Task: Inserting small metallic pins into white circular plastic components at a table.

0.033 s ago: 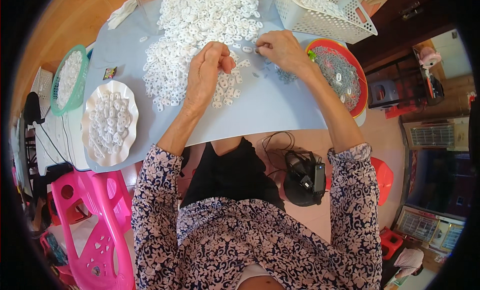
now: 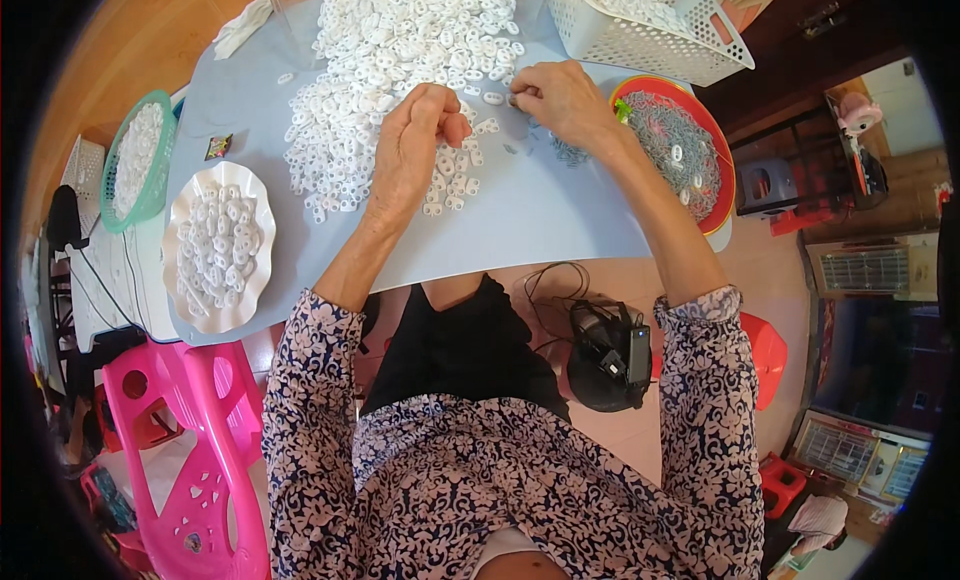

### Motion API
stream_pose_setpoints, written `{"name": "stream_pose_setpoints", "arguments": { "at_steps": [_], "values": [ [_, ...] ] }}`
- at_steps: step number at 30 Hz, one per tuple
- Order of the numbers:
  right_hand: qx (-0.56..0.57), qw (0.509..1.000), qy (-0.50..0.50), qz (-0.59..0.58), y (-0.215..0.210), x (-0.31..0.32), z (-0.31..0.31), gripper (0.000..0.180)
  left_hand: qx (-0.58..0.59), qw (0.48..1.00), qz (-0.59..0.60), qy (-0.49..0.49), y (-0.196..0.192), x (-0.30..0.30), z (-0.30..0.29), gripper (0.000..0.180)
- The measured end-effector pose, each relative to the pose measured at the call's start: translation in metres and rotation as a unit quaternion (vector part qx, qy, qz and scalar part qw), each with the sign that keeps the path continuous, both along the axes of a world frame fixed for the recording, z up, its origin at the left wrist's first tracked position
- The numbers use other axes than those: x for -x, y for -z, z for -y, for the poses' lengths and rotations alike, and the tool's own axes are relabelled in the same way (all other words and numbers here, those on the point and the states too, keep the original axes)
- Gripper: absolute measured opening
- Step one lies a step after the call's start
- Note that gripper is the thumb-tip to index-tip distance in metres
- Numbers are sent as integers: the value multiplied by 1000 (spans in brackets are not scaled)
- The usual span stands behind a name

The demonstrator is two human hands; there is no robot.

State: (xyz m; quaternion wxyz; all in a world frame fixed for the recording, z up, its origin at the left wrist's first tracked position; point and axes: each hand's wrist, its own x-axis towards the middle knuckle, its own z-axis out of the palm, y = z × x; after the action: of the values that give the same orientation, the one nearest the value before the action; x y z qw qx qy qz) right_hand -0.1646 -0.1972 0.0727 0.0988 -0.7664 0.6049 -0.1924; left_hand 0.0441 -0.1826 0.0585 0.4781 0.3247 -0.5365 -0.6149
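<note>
My left hand [image 2: 415, 135] is curled closed over the near right part of a large heap of small white oval plastic pieces with holes [image 2: 345, 130]. Whatever its fingers hold is hidden. Across from it, my right hand [image 2: 560, 102] has thumb and fingers pinched together at the heap's right edge. Something small and greyish shows at those fingertips, too small to name. A single white oval piece [image 2: 493, 98] lies just left of them. Beside and under the right wrist is a little pile of small grey pieces [image 2: 570, 152].
At right stands a red bowl [image 2: 722, 195] of grey pieces, below a white perforated basket [image 2: 640, 55]. A scalloped white dish [image 2: 262, 235] of white pieces sits at the table's left, near a small wrapper [image 2: 219, 146]. Farther left are a green basket [image 2: 168, 145] and a pink chair [image 2: 165, 480].
</note>
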Motion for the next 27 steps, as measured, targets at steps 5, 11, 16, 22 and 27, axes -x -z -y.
{"name": "stream_pose_setpoints", "arguments": {
  "at_steps": [5,11,16,22,27],
  "values": [
    [-3,1000,0,5,2,-7,3,14,16,999,41,-17,-1,4,-2,32],
    [-66,998,-14,18,-12,-7,6,14,57,995,73,-25,-3,4,-4,29],
    [-82,993,-47,69,-11,-8,2,11,74,993,87,-20,0,4,-3,24],
    [-169,936,-60,302,-18,-18,-5,5,76,988,129,-22,3,1,-2,16],
    [-165,924,-103,330,-29,-27,-7,10,71,983,170,21,3,0,-1,16]
  ]
}}
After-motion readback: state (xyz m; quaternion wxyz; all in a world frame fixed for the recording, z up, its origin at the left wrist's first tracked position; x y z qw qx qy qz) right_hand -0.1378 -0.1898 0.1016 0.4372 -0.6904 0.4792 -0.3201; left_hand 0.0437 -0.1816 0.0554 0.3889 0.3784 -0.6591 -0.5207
